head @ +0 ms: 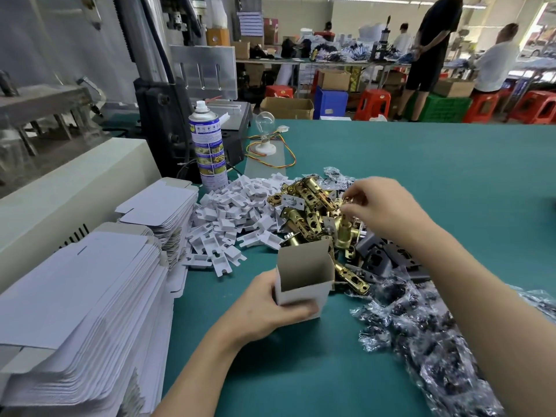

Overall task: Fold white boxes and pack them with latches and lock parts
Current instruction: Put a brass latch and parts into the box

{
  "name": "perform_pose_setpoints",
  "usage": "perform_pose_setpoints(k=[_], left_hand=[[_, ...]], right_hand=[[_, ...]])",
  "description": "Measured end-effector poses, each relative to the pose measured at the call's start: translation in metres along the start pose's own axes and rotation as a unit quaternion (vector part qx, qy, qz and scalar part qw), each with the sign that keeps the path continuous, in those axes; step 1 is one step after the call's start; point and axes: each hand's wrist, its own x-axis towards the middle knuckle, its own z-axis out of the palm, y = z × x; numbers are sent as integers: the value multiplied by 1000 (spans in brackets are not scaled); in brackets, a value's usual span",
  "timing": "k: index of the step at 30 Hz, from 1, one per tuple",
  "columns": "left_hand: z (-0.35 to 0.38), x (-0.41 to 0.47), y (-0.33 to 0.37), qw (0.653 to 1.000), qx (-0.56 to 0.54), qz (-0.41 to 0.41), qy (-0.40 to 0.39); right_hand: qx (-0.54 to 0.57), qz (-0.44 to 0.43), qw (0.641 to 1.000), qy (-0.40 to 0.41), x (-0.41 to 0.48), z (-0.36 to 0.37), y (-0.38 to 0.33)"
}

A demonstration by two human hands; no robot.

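**Box** [304, 275]: erected, mouth up, nothing visible inside, standing near the front centre of the worktop [436, 176]. The left hand [261, 308] grips it from 8 o'clock, with the fingers [304, 310] wrapped across the near wall and the thumb against the left wall.

**Around the box:**
- **12 o'clock:** a heap of brass latches [310, 206] reaches up to the far edge. The right hand [385, 209] lies over the heap's 3 o'clock side, its fingers [350, 195] curled down among the pieces (blur hides whether they already pinch one).
- **2 o'clock:** grey plates [379, 257].
- **4 o'clock:** bagged parts [421, 335].
- **10 o'clock:** white plastic pieces [231, 218].
- **9 o'clock:** stacked flat blanks [78, 296].
- **11 o'clock, farther off:** a spray can [207, 145].

**Step judged in hand:** picking a latch for the box. To do it well:
- Single out one latch lying free on top of the heap.
- Take it by the tube rather than the faceplate, so that neighbours do not lift with it.
- Lower it lengthwise into the mouth while the left hand holds the walls square without squeezing them in.
- The bottom flaps are hidden, so let the worktop support them when the weight drops.
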Motion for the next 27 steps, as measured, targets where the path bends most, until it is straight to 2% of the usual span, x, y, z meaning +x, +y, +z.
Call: perform_pose_setpoints(k=[3,7,9,13,20,27], left_hand=[[3,1,2,1000,-20,3,-7],[6,2,3,999,-45,-11,4],[7,2,3,998,-54,-21,17],[7,3,2,996,-70,-43,44],[8,3,4,994,-91,-30,49],[7,3,5,996,-70,-20,43]], right_hand=[[94,1,991,94,-16,-24,-9],[214,-35,955,200,-51,-53,-37],[271,-40,940,205,-67,-60,-51],[342,-21,929,137,-86,-46,-70],[333,15,934,131,-91,-14,-71],[208,0,970,128,-92,-7,-84]])
